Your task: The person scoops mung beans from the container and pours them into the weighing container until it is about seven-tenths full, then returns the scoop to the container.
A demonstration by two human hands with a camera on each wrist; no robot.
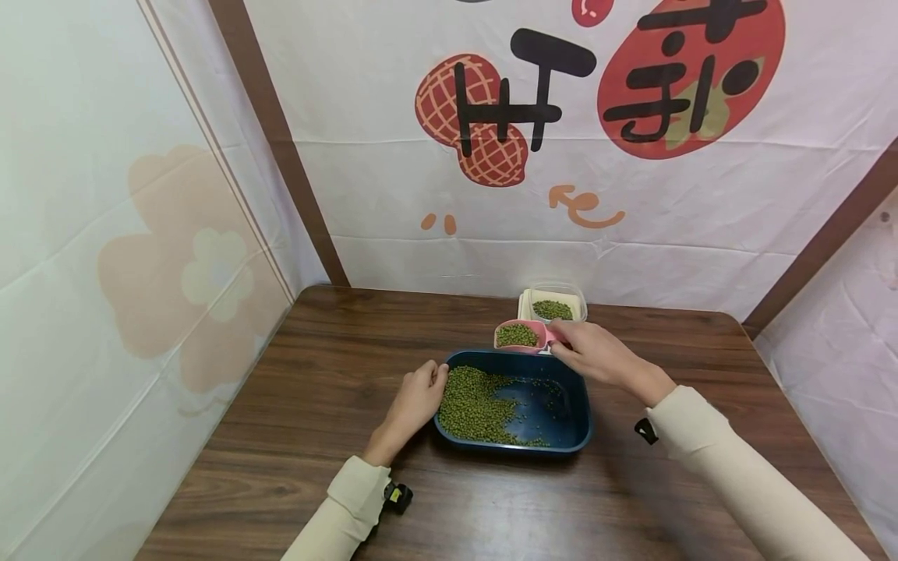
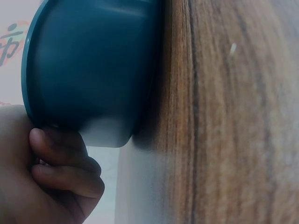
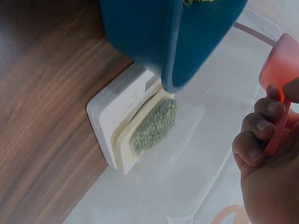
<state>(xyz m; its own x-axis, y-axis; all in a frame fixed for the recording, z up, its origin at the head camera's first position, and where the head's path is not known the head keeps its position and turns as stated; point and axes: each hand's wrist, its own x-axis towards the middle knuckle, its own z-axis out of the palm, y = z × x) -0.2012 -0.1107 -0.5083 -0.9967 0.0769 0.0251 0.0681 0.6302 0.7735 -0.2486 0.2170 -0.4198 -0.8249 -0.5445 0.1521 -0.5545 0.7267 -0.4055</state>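
Observation:
A blue rectangular tub (image 1: 557, 425) stands on the table, small green beans (image 1: 473, 401) heaped toward its left side and scattered across its right. My left hand (image 1: 412, 401) grips the tub's left rim with curled fingers, which the left wrist view shows against the outer wall. In my right hand (image 1: 596, 354) is the handle of a pink scoop (image 3: 282, 60). The scoop is held above the tub's far edge, loaded with green beans (image 1: 517, 335). Just behind it stands a clear plastic container (image 1: 578, 302) with green beans (image 3: 156, 125) in its bottom.
Under the clear container is a white scale-like device (image 3: 114, 105) with printed markings on its front. The dark wooden table (image 1: 337, 351) meets a printed cloth backdrop (image 1: 393, 265) at the back. Another cloth wall (image 1: 105, 421) borders the left side.

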